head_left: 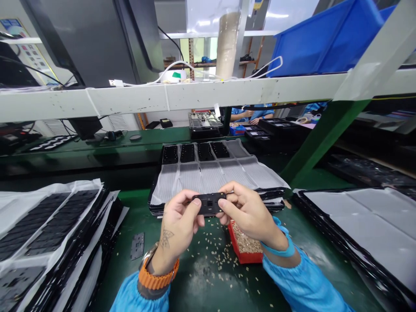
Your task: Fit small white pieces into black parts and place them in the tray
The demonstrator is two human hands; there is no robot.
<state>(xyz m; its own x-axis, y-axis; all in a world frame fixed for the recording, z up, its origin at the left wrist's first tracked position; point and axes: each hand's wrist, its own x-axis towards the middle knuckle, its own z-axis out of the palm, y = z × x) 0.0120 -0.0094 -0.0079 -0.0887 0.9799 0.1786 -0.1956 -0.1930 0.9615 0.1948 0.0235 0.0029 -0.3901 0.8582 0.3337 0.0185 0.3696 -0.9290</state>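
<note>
Between my two hands is a flat black plastic plate [209,204] with a square hole near its middle. My left hand [183,216] pinches its left end, thumb on the near face. The right end is gripped by my right hand [245,211], also thumb in front, other fingers partly hidden behind. Just below my right hand stands a red box [250,258] full of tiny beige pieces [247,240], and many of the same lie scattered on the green mat [208,277]. A similar dark plate [137,246] lies flat left of my left wrist.
Stacked trays [208,177] with white liners stand ahead, black plates along their far row. More stacked trays flank me at left [65,225] and right [360,216]. A white shelf beam [195,96] crosses above; a green post [325,138] slants at right. Another person's hands [253,117] show far back.
</note>
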